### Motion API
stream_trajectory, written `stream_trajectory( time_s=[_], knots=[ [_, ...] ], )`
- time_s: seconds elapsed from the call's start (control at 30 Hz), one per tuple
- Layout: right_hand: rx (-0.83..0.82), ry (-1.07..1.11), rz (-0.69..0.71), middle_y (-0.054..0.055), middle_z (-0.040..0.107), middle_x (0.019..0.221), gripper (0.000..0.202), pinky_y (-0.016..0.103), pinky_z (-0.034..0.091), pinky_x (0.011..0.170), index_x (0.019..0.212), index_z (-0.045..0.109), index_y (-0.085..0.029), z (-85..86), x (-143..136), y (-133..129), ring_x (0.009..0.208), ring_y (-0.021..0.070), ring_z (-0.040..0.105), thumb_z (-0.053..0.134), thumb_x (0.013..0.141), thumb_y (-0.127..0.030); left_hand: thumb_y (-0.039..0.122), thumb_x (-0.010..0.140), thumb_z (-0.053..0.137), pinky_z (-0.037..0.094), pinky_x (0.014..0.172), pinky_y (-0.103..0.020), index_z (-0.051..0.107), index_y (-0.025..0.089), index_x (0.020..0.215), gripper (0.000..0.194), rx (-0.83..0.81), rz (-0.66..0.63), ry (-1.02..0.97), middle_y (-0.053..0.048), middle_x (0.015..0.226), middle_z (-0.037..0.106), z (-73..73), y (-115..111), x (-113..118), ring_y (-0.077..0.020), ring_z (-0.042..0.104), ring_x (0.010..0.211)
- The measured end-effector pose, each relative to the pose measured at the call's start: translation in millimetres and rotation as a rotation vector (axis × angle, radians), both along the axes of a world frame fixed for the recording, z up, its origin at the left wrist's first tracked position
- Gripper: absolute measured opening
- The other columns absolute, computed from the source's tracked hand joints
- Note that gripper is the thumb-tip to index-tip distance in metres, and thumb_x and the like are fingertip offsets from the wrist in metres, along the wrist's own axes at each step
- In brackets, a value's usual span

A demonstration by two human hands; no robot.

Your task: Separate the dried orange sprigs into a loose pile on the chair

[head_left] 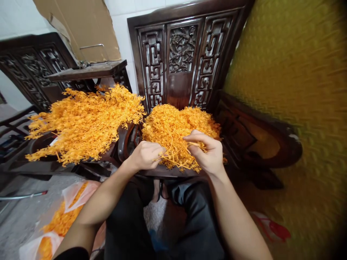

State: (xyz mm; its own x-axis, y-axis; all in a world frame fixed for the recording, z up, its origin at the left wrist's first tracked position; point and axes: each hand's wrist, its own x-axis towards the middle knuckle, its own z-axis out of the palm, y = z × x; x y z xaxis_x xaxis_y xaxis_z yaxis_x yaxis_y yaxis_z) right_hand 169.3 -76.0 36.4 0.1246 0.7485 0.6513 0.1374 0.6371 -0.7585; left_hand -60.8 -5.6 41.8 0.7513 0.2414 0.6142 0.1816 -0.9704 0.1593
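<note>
My left hand [149,155] is closed on an orange plastic sprig [175,161], thin and branched, at the front of a heaped pile. My right hand [206,150] pinches another orange stem [193,144] between thumb and fingers. Whether the two pieces join cannot be made out. Right behind both hands, the large pile of orange sprigs [173,122] rests on the seat of a dark carved wooden chair [180,86]. Part of that pile is hidden by my hands.
To the left, a second orange heap [89,122] covers another dark chair. Plastic bags [78,196] with more orange pieces lie on the floor at lower left. A small wooden table [89,70] stands behind. A yellow-green textured surface [292,72] rises at right.
</note>
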Motion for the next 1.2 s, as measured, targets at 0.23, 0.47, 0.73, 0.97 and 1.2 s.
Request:
stream_trajectory(
  time_s=[0.23,0.47,0.73,0.97,1.2],
  knots=[
    [-0.064,0.201,0.127,0.0,0.051,0.075,0.022,0.025,0.034,0.046,0.095,0.068,-0.023,-8.3,-3.2,9.9,0.054,0.0108,0.043,0.067,0.091,-0.045,0.025,0.086,0.058,0.036,0.059,-0.027,0.068,0.022,0.078,0.014,-0.182,0.086,0.044,-0.004,0.064,0.058,-2.3,1.5,-6.4,-0.0165,0.05,0.058],
    [-0.501,0.104,-0.027,0.015,0.064,0.108,0.107,0.04,0.052,0.069,0.15,0.043,-0.02,-17.4,59.1,126.7,0.08,0.0223,0.063,0.001,0.081,-0.09,0.042,0.102,0.042,0.042,0.069,-0.031,0.067,0.016,0.092,0.037,-0.278,0.638,0.204,-0.012,0.076,0.068,-11.0,9.4,20.6,-0.0227,0.065,0.07],
    [-0.448,0.189,-0.157,0.023,0.045,0.151,0.111,0.049,0.053,0.089,0.153,0.036,-0.021,-36.1,55.9,96.0,0.117,0.027,0.063,0.004,0.077,-0.095,0.047,0.104,0.036,0.046,0.074,-0.033,0.069,0.015,0.097,0.047,-0.403,0.747,0.169,-0.012,0.078,0.071,-2.3,5.1,56.5,-0.025,0.07,0.078],
    [-0.369,0.473,-0.07,0.001,0.063,0.071,0.045,0.031,0.056,0.07,0.101,0.064,-0.021,-43.1,-21.7,-41.8,0.067,0.0159,0.064,0.059,0.091,-0.065,0.028,0.099,0.047,0.049,0.075,-0.036,0.068,0.012,0.102,0.026,-0.329,0.364,0.252,-0.016,0.089,0.07,-3.2,-84.0,100.0,-0.0293,0.07,0.084],
    [-0.241,0.46,-0.664,-0.007,0.025,0.061,0.042,0.024,0.026,0.041,0.096,0.057,-0.027,-32.2,89.5,-169.2,0.043,0.0091,0.02,0.042,0.098,-0.065,0.04,0.089,0.068,0.052,0.08,-0.031,0.07,0.022,0.114,0.031,-0.678,-0.213,0.052,-0.007,0.101,0.069,5.8,-108.8,58.0,-0.0241,0.067,0.099]
  ],
)
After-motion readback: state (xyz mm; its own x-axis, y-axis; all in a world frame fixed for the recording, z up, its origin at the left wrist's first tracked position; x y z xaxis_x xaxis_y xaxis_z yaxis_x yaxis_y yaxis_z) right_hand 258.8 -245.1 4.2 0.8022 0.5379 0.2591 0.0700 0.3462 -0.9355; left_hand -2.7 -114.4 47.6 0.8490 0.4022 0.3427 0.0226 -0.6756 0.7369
